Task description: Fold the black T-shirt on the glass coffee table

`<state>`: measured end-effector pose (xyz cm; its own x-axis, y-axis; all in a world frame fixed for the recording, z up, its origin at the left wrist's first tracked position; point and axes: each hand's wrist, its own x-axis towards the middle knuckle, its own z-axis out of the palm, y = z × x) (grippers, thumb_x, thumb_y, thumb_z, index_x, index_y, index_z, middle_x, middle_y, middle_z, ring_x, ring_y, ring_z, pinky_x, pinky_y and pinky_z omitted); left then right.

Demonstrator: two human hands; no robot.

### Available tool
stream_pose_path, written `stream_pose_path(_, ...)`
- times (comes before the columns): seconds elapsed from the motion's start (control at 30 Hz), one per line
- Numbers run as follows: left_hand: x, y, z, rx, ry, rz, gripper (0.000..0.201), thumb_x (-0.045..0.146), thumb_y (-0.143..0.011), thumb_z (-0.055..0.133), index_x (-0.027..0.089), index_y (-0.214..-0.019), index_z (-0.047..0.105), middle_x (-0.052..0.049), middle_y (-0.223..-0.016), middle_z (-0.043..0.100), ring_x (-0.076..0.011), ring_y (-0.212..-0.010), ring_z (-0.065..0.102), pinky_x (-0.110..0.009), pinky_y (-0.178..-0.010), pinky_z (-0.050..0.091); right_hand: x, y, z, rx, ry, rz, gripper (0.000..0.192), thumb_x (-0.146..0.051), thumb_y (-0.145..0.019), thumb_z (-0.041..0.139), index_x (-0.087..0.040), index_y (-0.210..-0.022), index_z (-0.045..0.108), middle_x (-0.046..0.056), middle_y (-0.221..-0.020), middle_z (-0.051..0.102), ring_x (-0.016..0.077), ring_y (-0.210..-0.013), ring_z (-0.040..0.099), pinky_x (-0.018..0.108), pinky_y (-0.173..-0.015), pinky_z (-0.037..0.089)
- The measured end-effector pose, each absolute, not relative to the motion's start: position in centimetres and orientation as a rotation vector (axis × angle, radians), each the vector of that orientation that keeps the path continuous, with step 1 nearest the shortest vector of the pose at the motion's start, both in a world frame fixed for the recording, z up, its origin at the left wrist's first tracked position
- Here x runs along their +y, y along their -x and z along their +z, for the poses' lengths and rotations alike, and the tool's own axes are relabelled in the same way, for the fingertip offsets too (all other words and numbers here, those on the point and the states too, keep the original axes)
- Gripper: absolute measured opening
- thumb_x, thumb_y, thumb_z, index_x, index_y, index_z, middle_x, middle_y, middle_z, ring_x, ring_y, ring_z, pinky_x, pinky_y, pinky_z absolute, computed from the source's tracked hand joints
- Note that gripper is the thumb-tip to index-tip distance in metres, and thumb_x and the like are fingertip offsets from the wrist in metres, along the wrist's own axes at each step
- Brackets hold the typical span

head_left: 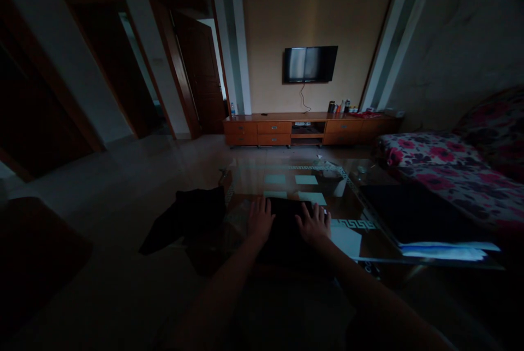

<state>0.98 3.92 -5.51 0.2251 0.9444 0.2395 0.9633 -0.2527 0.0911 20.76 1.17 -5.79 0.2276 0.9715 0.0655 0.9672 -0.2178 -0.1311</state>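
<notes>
Both my hands lie flat, fingers spread, on a dark cloth [286, 225] spread at the near edge of the glass worktop [286, 176]. My left hand [259, 220] presses its left side and my right hand [314, 224] its right side, the two a little apart, palms down and clamped on nothing. The room is dim, so I cannot make out the cloth's folds or edges clearly. It looks soft and limp, light enough to lift with ease, and likely to slide on the smooth glass; I judge the best hold is a pinch at its corners or outer edges. Another dark garment [184, 220] hangs off the worktop's left side, near my left hand.
</notes>
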Motion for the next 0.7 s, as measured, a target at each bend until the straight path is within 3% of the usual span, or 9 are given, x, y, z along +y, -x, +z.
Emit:
stream_pose_path(0.07, 3.1, -1.7, -5.8, -1.743, 2.535, -0.35, 0.059, 0.048, -0.103, 0.034, 0.022, -0.156, 0.039, -0.011, -0.166, 0.032, -0.0294, -0.154, 0.026, -0.05, -0.126, 0.018, 0.0, -20.3, -5.7, -1.876, 2.313, -0.026, 0.07, -0.062, -0.101, 0.035, -0.029, -0.162, 0.028, 0.015, -0.171, 0.011, 0.0446, -0.154, 0.009, 0.069, -0.116, -0.001)
stream_pose_path(0.17, 1.7, -1.9, -6.9, -1.635, 2.727, -0.262, 0.065, 0.058, -0.103, 0.028, 0.024, -0.158, 0.036, -0.011, -0.167, 0.029, -0.0307, -0.154, 0.026, -0.051, -0.125, 0.021, -2.0, -20.3, -6.5, -1.927, 2.288, 0.049, 0.068, -0.065, -0.099, 0.037, -0.039, -0.161, 0.026, 0.01, -0.172, 0.009, 0.0509, -0.152, 0.009, 0.077, -0.11, 0.007)
stream_pose_path(0.27, 1.1, -2.0, -8.0, -1.628, 2.757, -0.257, 0.066, 0.059, -0.104, 0.023, 0.025, -0.159, 0.033, -0.01, -0.168, 0.027, -0.0306, -0.156, 0.021, -0.052, -0.126, 0.018, -2.9, -20.8, -7.4, -1.97, 2.258, 0.102, 0.07, -0.064, -0.099, 0.038, -0.037, -0.162, 0.022, 0.013, -0.171, 0.011, 0.048, -0.153, 0.012, 0.069, -0.113, 0.016)
stream_pose_path(0.47, 1.1, -2.9, -7.5, -1.757, 2.641, -0.345, 0.065, 0.057, -0.104, 0.021, 0.025, -0.159, 0.033, -0.007, -0.169, 0.026, -0.0284, -0.156, 0.019, -0.053, -0.126, 0.015, -1.2, -21.9, -7.2, -2.033, 2.17, 0.096, 0.065, -0.058, -0.102, 0.038, -0.036, -0.161, 0.027, 0.011, -0.171, 0.015, 0.0392, -0.155, 0.015, 0.055, -0.12, 0.015)
stream_pose_path(0.53, 0.6, -2.8, -7.1, -1.776, 2.619, -0.346, 0.065, 0.059, -0.103, 0.025, 0.028, -0.16, 0.031, -0.007, -0.17, 0.023, -0.0303, -0.157, 0.015, -0.056, -0.126, 0.012, -0.6, -22.2, -6.7, -1.939, 2.189, 0.166, 0.064, -0.054, -0.102, 0.039, -0.03, -0.161, 0.031, 0.015, -0.169, 0.019, 0.0379, -0.152, 0.026, 0.053, -0.117, 0.025)
stream_pose_path(0.6, 0.0, -2.6, -6.9, -1.772, 2.659, -0.322, 0.066, 0.063, -0.101, 0.027, 0.034, -0.161, 0.027, -0.006, -0.171, 0.017, -0.0325, -0.158, 0.011, -0.062, -0.124, 0.011, 0.0, -22.7, -6.2, -1.72, 2.269, 0.257, 0.071, -0.052, -0.098, 0.047, -0.016, -0.158, 0.036, 0.025, -0.162, 0.029, 0.0399, -0.145, 0.037, 0.052, -0.111, 0.035)
stream_pose_path(0.7, -0.7, -2.3, -7.0, -1.73, 2.796, -0.222, 0.063, 0.067, -0.1, 0.025, 0.045, -0.16, 0.023, -0.004, -0.172, 0.013, -0.0343, -0.157, 0.01, -0.071, -0.12, 0.009, 1.0, -24.0, -5.3, -1.38, 2.289, 0.555, 0.081, -0.041, -0.083, 0.069, 0.002, -0.147, 0.044, 0.034, -0.147, 0.045, 0.0454, -0.142, 0.039, 0.057, -0.108, 0.039)
